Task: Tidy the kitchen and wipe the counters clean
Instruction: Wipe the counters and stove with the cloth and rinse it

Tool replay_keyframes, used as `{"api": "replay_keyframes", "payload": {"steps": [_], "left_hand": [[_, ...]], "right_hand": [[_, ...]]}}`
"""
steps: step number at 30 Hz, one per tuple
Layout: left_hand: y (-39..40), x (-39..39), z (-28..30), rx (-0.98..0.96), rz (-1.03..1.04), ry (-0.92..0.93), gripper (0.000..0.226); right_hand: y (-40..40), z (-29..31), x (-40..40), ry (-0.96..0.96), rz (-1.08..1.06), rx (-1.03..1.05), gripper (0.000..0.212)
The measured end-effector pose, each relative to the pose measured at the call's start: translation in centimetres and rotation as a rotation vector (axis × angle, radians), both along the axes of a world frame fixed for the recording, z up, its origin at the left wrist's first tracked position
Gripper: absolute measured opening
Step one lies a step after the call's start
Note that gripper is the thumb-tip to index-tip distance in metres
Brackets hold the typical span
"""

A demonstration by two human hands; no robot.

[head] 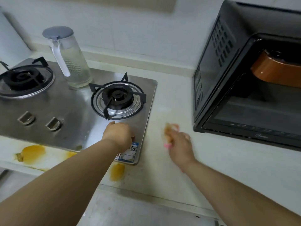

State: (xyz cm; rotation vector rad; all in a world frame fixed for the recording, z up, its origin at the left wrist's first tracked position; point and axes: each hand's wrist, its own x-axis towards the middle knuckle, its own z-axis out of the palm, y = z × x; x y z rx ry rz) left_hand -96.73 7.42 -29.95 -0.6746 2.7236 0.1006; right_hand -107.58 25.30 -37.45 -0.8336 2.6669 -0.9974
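The pale counter (211,160) runs across the whole view. Sunk into it is the steel stove (73,111), the landmark for everything else here. Right of the stove, well apart from it, a black oven (228,70) stands on the counter with a brown pan (275,70) inside. On the stove's back edge, between its two burners, stands a clear jug (73,59) with a grey lid. Along the stove's front edge lie yellow-orange stains (33,152), and a smaller one (117,171) sits just off its front right corner. The left hand (118,133) rests on the stove's front right corner, knuckles up and fingers curled under; whether it holds anything cannot be told. The right hand (178,144), just right of the stove, grips a blurred orange-and-pink cloth (169,130) against the counter.
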Motion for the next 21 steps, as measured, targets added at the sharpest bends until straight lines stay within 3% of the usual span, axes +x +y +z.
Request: {"api": "replay_keyframes", "payload": {"steps": [2, 6, 11, 17, 19, 21], "left_hand": [[-0.1, -0.1, 0.0, 0.017, 0.01, 0.009, 0.034], [-0.7, 0.0, -0.7, 0.028, -0.008, 0.027, 0.034], [-0.8, 0.4, -1.4, 0.011, -0.019, 0.048, 0.038], [-0.4, 0.8, -1.0, 0.007, -0.045, 0.004, 0.046], [-0.2, 0.8, -0.9, 0.017, -0.05, -0.016, 0.049], [-0.1, 0.9, -1.0, 0.015, -0.059, -0.04, 0.049]], "right_hand": [[-2.1, 0.1, -4.0, 0.05, -0.168, 0.098, 0.038], [-8.0, 0.4, -8.9, 0.05, -0.162, 0.235, 0.051], [-9.3, 1.0, -6.1, -0.08, 0.161, 0.124, 0.041], [0.5, 0.4, 1.8, -0.098, 0.439, -0.074, 0.042], [0.2, 0.4, -0.3, -0.198, 0.36, -0.114, 0.034], [-1.4, 1.2, -3.1, -0.189, 0.11, -0.12, 0.023]]}}
